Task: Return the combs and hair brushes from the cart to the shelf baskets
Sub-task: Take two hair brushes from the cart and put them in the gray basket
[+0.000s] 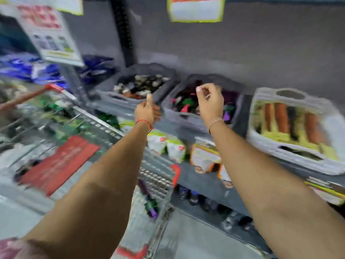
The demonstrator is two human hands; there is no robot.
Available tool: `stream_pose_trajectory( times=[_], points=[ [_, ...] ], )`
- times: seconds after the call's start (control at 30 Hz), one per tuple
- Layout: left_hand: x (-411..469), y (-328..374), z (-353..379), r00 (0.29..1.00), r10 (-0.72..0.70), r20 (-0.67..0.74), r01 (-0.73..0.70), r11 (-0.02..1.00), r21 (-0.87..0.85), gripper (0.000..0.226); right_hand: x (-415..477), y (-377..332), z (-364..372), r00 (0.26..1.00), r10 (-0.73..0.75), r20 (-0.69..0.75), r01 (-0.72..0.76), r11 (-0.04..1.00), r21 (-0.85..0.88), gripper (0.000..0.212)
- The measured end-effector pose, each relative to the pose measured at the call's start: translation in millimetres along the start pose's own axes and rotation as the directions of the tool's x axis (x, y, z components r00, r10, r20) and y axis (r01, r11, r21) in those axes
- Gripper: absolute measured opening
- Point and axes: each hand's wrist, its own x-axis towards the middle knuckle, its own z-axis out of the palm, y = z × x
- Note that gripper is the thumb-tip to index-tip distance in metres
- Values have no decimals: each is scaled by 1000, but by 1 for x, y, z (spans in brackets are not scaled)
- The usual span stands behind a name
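The combs and brushes lay in two places. Several packets already sat in the shelf baskets: the left basket (134,85) held dark and pale pieces, the middle basket (188,105) a jumble of green, pink and purple ones, and the white basket (291,128) on the right held upright orange and dark brushes on yellow-green cards. More goods remained in the cart (104,126), among them green packets and a purple-handled brush (149,200) low near its front corner, so by my judgement the job was part done with a good deal left.

The left hand (147,111) was curled closed, thumb up, between the cart's edge and the left basket; blur hid whether it held something dark. The right hand (210,103) hung over the middle basket with fingers pinched together; nothing could be made out in it, and I could not tell if it gripped anything. Both hands were well apart from the cart's remaining goods.
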Motion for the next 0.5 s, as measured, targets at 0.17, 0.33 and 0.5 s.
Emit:
stream_pose_trajectory(
  times=[0.17,0.33,0.5],
  points=[
    [30,-89,-167,919,-292,-266,319,946,62,73,-71,31,126,926,122,358,-90,990,-105,13],
    [21,-174,-213,804,-486,-341,541,837,84,65,-137,82,199,771,277,574,-158,955,-250,20],
    [23,-263,-230,663,-632,-401,742,624,244,71,-187,164,255,412,533,739,-183,843,-506,28]
  ],
)
